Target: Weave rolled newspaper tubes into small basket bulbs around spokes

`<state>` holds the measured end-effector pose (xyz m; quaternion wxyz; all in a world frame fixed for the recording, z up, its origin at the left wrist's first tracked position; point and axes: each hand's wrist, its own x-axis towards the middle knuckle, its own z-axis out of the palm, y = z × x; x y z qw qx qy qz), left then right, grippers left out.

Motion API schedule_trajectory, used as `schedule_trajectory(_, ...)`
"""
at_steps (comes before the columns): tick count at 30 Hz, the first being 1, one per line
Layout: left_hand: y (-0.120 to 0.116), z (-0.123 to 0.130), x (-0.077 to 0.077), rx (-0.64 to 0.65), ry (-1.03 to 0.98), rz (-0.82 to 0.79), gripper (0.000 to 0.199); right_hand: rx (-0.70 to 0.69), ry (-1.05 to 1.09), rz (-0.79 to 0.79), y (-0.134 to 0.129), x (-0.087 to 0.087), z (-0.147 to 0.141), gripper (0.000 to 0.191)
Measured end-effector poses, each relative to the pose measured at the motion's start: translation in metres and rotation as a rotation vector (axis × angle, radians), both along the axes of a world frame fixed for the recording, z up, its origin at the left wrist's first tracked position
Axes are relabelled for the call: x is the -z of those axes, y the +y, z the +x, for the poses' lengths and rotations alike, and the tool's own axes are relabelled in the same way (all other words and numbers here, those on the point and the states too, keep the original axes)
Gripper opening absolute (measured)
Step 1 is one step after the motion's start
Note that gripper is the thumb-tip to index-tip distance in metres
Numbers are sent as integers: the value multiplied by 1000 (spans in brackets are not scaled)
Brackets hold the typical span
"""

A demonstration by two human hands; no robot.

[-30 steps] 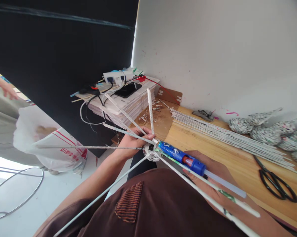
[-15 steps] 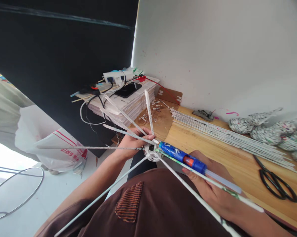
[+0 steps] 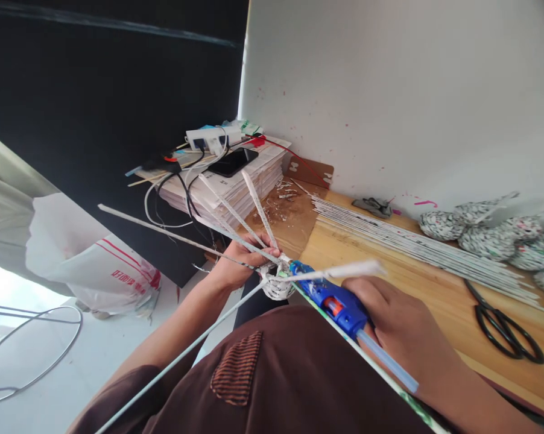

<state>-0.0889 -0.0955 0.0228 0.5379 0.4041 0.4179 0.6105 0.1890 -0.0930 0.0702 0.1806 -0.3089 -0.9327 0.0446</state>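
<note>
A small woven paper piece (image 3: 277, 287) hangs in front of my brown apron, with several long rolled paper strips fanning out of it. My left hand (image 3: 245, 259) pinches its upper left side and the base of some strips. A blue glue gun (image 3: 328, 299) with a clear glue stick out of its back lies in the grip of my right hand (image 3: 396, 316). The gun's nozzle is at the upper right rim of the woven piece; whether it touches cannot be told. One strip crosses over the gun.
Rolled paper sticks (image 3: 417, 247), black scissors (image 3: 502, 328) and woven paper pieces (image 3: 493, 235) lie on the wooden table (image 3: 371, 265). A phone (image 3: 233, 161) and a power strip (image 3: 213, 137) rest on a paper stack (image 3: 236, 187). A plastic bag (image 3: 104, 265) stands left.
The glue gun has tilted, its back end lower, and my right hand has turned with it. The strips have swung round, one now crossing over the gun.
</note>
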Motion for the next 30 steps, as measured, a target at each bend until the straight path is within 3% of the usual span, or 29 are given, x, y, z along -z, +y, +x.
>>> schedule_trajectory(8,-1,-5,6,5,-26,-9,30,-31,-18,154,1,0,1,23)
schedule_trajectory(11,-2,-6,7,-4,-43,-16,31,-10,40,116,4,5,3,28)
schedule_trajectory(15,-6,-7,6,-8,-67,1,30,116,324,-233,21,17,0,25)
schedule_trajectory(17,-8,-10,6,-1,-58,-1,28,210,546,-527,36,24,-8,22)
schedule_trajectory(19,-9,-13,6,2,-32,6,27,253,841,-851,56,31,-21,34)
schedule_trajectory(22,-12,-20,5,-6,21,26,25,376,955,-1233,89,40,-41,42)
schedule_trajectory(25,-13,-27,2,-16,60,27,24,521,807,-1395,118,51,-61,48)
schedule_trajectory(27,-13,-30,1,-23,72,18,23,599,642,-1300,133,59,-75,56)
schedule_trajectory(30,-12,-31,1,-19,84,7,22,655,585,-1201,151,69,-94,63)
